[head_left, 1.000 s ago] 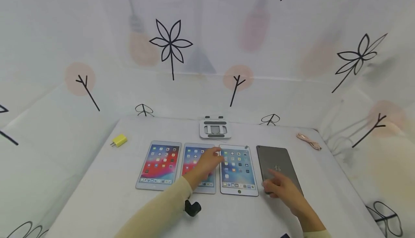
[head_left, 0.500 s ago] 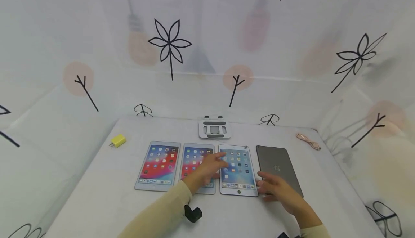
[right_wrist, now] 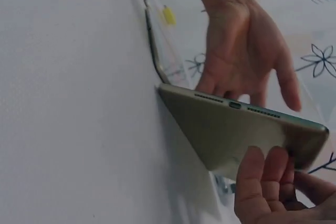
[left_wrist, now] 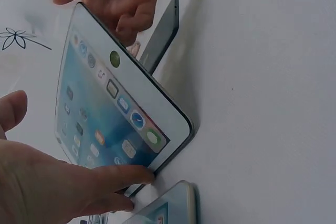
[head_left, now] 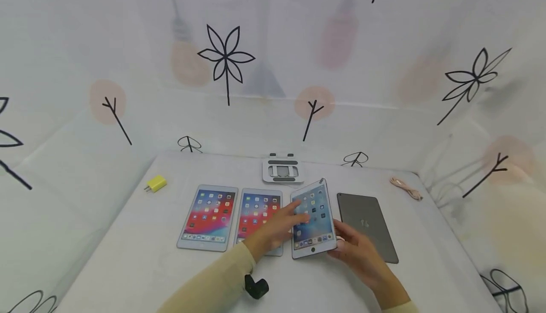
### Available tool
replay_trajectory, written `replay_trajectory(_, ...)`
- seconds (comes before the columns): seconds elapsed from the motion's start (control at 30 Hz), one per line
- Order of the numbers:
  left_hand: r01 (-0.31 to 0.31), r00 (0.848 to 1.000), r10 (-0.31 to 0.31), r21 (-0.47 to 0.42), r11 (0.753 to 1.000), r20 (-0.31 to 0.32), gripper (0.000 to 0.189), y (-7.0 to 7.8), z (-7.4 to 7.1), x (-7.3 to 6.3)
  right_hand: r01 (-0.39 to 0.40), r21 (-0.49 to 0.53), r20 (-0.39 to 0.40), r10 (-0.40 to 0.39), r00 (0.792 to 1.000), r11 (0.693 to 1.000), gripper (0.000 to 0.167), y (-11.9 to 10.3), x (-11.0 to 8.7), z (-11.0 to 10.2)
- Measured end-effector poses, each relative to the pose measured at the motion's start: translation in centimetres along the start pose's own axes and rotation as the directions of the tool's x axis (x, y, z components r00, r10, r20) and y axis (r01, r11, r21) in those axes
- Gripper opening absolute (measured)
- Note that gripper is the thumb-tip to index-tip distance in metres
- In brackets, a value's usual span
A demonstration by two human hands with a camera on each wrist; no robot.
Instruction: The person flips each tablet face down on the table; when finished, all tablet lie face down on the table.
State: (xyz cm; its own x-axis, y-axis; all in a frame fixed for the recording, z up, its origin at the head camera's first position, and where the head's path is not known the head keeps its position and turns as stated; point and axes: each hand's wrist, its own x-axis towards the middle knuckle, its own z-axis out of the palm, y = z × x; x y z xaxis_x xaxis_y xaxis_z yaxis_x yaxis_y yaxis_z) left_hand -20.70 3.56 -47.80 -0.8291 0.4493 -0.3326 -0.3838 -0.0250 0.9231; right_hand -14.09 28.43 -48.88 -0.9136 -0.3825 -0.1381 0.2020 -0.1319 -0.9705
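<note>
A white-framed tablet (head_left: 317, 216) with a blue home screen is raised along its right side, its left edge staying low near the table. My right hand (head_left: 358, 254) grips that raised edge, fingers curled against the plain back, which shows in the right wrist view. On the other side my left hand (head_left: 277, 225) reaches over with extended fingers, the fingertips (left_wrist: 142, 174) right at the tablet's left edge and the thumb held apart. Partly beneath the left hand lies a second tablet (head_left: 260, 204) with a red and blue screen. A dark grey tablet (head_left: 368, 223) lies face down to the right.
A third lit tablet (head_left: 209, 216) lies at the left of the row. Behind the row sits a folded white stand (head_left: 283, 170). A yellow charger plug (head_left: 156, 183) is at the back left, a coiled pink cable (head_left: 405, 188) at the back right. Patterned cloth walls surround the table.
My right hand has moved left from the grey tablet to the blue-screen tablet, taken hold of its right edge and tilted it up. My left hand has shifted slightly down and right.
</note>
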Motion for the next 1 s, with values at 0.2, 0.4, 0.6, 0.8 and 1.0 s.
replay_trajectory(0.2,0.002,1.0,-0.002,0.022,1.0,0.005,0.083,0.4,0.7,-0.2,0.032,-0.116,-0.017,-0.034,0.999,0.993,0.092,0.9,1.2,2.7)
replay_trajectory(0.4,-0.059,0.998,0.058,0.165,0.985,0.012,0.084,0.3,1.5,-0.6,0.133,-0.216,-0.057,-0.148,0.987,0.967,0.081,1.6,1.8,5.0)
replay_trajectory(0.6,-0.144,0.99,0.143,0.186,0.972,0.017,0.087,0.6,2.0,-0.7,0.192,-0.458,-0.063,-0.248,0.967,0.868,0.078,0.8,1.8,6.0)
replay_trajectory(0.8,-0.219,0.974,0.218,0.015,0.976,0.06,0.084,1.0,2.0,-1.0,0.227,-0.652,-0.031,-0.325,0.945,0.723,0.074,0.1,1.6,6.3)
replay_trajectory(1.0,-0.324,0.938,0.343,-0.223,0.919,0.05,0.074,0.7,2.1,-1.4,0.259,-0.713,0.01,-0.359,0.933,0.652,0.078,0.3,1.4,4.0)
